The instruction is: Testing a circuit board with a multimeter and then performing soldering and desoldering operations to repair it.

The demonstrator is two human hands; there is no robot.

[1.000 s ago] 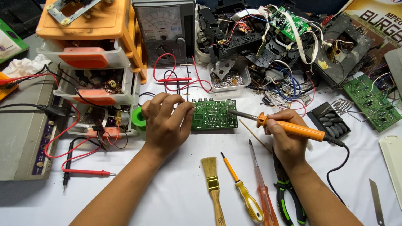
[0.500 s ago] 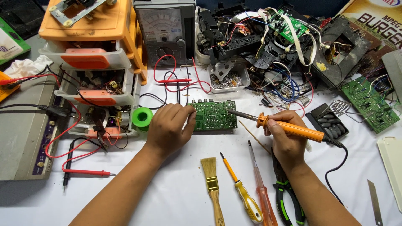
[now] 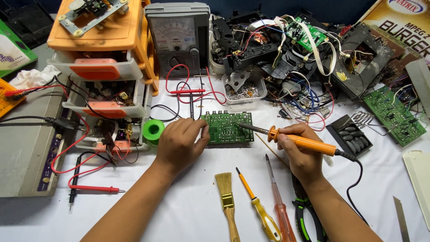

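A green circuit board [image 3: 230, 127] lies on the white table, solder side up. My left hand [image 3: 179, 144] rests at its left edge, fingers curled, thumb and fingertips touching the board. My right hand [image 3: 301, 151] grips an orange-handled soldering iron [image 3: 304, 142], whose metal tip [image 3: 242, 126] touches the board's right half. The iron's black cord [image 3: 356, 179] trails off to the right.
An analog multimeter [image 3: 179, 38] with red and black leads stands behind the board. An orange parts drawer unit [image 3: 105, 67] is at left, a green solder spool [image 3: 153, 130] beside it. Brush [image 3: 226, 197], screwdrivers [image 3: 260, 206] and pliers [image 3: 307, 215] lie in front. Dismantled electronics crowd the back right.
My left hand has slid slightly left, off the board's face, and now holds only its left edge. The soldering iron tip stays on the board.
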